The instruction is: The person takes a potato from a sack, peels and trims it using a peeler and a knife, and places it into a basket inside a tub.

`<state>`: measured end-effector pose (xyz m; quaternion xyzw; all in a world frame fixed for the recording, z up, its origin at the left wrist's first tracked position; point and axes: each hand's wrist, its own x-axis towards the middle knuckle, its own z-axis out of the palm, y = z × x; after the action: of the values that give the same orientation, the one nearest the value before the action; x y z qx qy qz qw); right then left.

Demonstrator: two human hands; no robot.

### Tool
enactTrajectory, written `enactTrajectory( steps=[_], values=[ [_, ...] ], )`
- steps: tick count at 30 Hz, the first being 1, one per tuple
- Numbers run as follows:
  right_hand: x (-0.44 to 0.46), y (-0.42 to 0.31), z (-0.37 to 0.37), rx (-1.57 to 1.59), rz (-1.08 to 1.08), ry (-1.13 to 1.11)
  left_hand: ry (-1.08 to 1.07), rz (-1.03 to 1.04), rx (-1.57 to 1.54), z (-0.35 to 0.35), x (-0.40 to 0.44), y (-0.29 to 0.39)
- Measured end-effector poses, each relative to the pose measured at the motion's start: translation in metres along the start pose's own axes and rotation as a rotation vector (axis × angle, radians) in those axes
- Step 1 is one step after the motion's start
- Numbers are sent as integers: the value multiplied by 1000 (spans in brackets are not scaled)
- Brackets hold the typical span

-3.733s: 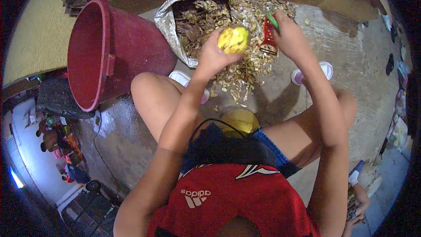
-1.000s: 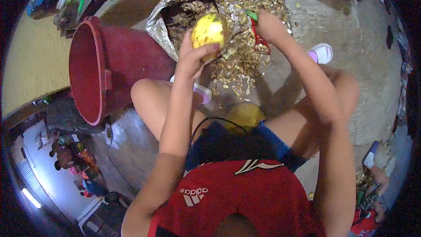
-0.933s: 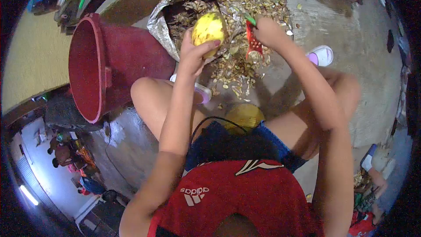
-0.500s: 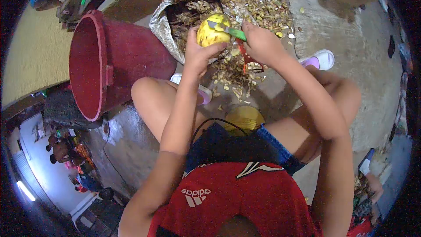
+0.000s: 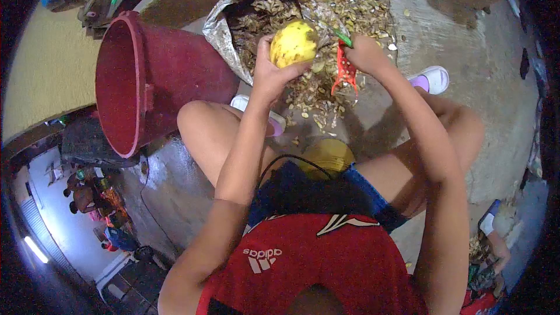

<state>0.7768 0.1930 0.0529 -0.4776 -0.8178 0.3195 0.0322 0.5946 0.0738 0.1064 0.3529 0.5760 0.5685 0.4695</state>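
Observation:
A round yellow fruit with brown patches [image 5: 293, 44] rests in my left hand [image 5: 273, 76], thumb and fingers wrapped about its lower and left sides. To the right of it, my right hand [image 5: 368, 53] is closed on a knife by its green handle [image 5: 343, 38]; the dark, blurred blade points up and left, apart from the fruit. Just below that handle is a red-orange plastic piece with pale specks [image 5: 346, 70]; I cannot tell whether it hangs from the hand or lies behind it. An open silvery sack [image 5: 220, 35] of brown scraps lies behind the fruit.
Peelings [image 5: 367, 14] spread across the floor beyond and below my hands. A large red bin [image 5: 175, 64] lies tipped at the left. Between my legs sits a yellow container [image 5: 329, 154]. Other people [image 5: 87, 198] are at the far left, and another person's arm [image 5: 499, 248] shows at lower right.
The knife has come off the fruit and moved right with my right hand. The fruit has turned in my left hand, and more of the red-orange piece shows.

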Motion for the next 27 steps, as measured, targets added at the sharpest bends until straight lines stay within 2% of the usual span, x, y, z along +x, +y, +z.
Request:
enactTrajectory(
  steps=[3, 4, 7, 8, 10, 15, 18, 25, 27],
  values=[
    [-6, -14, -24, 100, 21, 73, 22, 63, 79, 0, 6, 0],
    [-12, -25, -37, 163, -63, 118, 44, 87, 110, 0, 6, -1],
    [-23, -40, -38, 146, -243, 129, 156, -27, 62, 0, 8, -6],
    [-28, -48, -39, 82, -235, 37, 143, -34, 32, 2, 9, -7],
    [-32, -53, -33, 63, -220, 27, 116, -47, -26, 8, 9, -3],
    [-25, -43, -38, 51, -133, 17, 45, 6, 57, 17, 5, -1],
    [-29, -46, -44, 11, -247, -35, 25, -3, 55, 17, 7, 0],
    [-33, -45, -28, -3, -204, 62, 77, 122, 277, 15, 11, -3],
    [-32, -45, -25, -10, -196, 68, 76, 90, 240, 14, 10, -4]
  ],
)
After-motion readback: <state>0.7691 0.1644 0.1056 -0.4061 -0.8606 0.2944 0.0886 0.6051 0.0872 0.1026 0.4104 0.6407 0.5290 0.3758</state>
